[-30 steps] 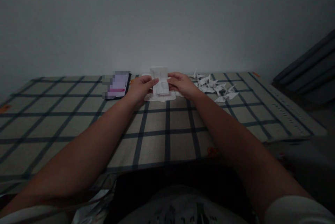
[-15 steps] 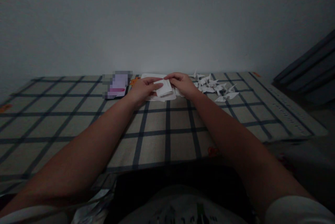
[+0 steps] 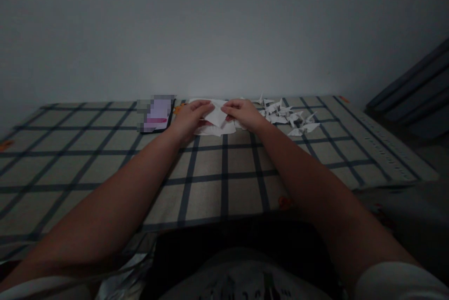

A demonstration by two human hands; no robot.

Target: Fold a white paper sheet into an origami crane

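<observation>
A small folded piece of white paper (image 3: 216,116) is held between my two hands above the far part of the table. My left hand (image 3: 192,119) pinches its left side, thumb on top. On the opposite side, the thumb and fingers of my right hand (image 3: 243,113) grip the paper's right corner. The paper is turned with one corner pointing toward me. Under it lie loose white paper sheets (image 3: 220,130), partly hidden by my hands. Several folded white paper cranes (image 3: 280,112) sit in a cluster just right of my right hand.
A phone (image 3: 158,112) with a lit, partly blurred screen rests left of my left hand. The checked tablecloth (image 3: 206,164) covers the table, which meets a plain wall (image 3: 224,33) behind. A dark ridged object (image 3: 417,94) stands beyond the right edge.
The folded paper has turned from a squarish pose to one with a corner toward me. My right fingers have shifted slightly down onto its right corner.
</observation>
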